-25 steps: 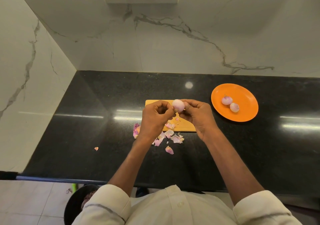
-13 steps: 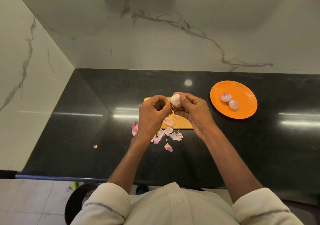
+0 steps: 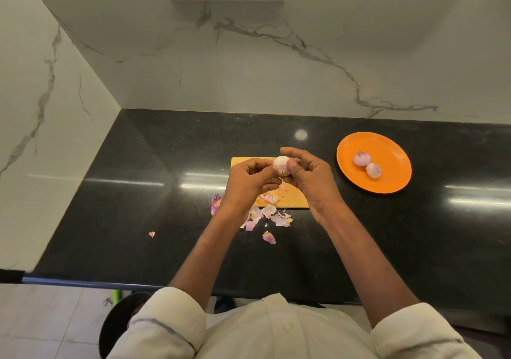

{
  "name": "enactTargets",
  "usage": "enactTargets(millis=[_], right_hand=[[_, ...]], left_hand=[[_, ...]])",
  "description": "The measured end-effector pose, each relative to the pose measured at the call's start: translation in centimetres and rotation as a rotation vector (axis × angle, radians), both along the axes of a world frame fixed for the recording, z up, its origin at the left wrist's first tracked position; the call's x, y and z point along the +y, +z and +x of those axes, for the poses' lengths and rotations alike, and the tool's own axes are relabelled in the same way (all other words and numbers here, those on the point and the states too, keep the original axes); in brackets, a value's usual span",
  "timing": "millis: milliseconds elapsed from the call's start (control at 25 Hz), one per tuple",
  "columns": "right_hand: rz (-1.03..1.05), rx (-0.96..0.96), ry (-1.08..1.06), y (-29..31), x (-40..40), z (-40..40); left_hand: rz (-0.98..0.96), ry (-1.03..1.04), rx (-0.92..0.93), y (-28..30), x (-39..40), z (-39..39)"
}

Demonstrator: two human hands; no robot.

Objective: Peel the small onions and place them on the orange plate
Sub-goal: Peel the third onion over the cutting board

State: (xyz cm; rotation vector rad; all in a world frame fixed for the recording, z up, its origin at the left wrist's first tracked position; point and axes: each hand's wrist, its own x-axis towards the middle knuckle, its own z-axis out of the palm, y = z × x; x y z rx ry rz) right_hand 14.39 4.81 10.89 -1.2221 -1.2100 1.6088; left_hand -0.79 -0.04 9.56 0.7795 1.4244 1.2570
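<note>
The black countertop [image 3: 138, 192] carries everything, and it meets the marble wall at its far edge. Near the middle of it lies a wooden cutting board [image 3: 240, 162], and the orange plate [image 3: 387, 148] sits toward the right edge, near the board, probably so that a finished onion needs only a short move. Two peeled onions [image 3: 362, 158] already rest on the plate, touching or almost touching each other.

Both hands are raised above the board, I think so that the skins fall on one place. The left hand [image 3: 246, 184] has its fingers curled and their tips are at the small onion [image 3: 281, 165]; the right hand [image 3: 312, 176] pinches the onion between thumb and fingers, the other fingers a little spread. The onion looks pale, almost white, with a faint purple shade and a small yellowish spot at its end, so it seems nearly peeled.

Loose onion skins [image 3: 276, 217] lie at the near edge of the board, and one small piece lies well apart, toward the left edge
</note>
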Motion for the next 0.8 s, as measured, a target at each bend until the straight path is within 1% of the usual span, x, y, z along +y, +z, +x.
enactTargets(millis=[40, 200, 280, 400, 520, 600, 720, 800], right_hand=[[0.019, -0.016, 0.012, -0.1, 0.0, -0.1], [0.058, -0.047, 0.002, 0.2, 0.2, -0.9], [0.07, -0.044, 0.0, 0.4, 0.3, -1.3], [0.066, 0.001, -0.014, 0.6, 0.4, -1.6], [-0.034, 0.12, -0.05, 0.7, 0.8, -0.9], [-0.093, 0.209, -0.044, 0.5, 0.9, -0.5], [-0.074, 0.181, -0.047, 0.3, 1.0, -0.6], [-0.051, 0.147, -0.05, 0.4, 1.0, -0.9]], left_hand=[[-0.003, 0.02, -0.011, 0.0, 0.2, 0.2], [-0.014, 0.1, 0.068, 0.6, 1.0, 1.0], [-0.015, 0.136, 0.068, 0.8, 1.2, 1.3], [-0.026, 0.176, 0.003, 0.9, 1.2, 0.9], [-0.009, 0.087, -0.101, 0.7, 1.2, -0.3], [0.013, 0.072, -0.173, 0.7, 0.9, -0.6], [-0.003, 0.109, -0.211, 0.8, 0.8, -0.3], [-0.067, 0.154, -0.259, 1.0, 1.1, -0.1]])
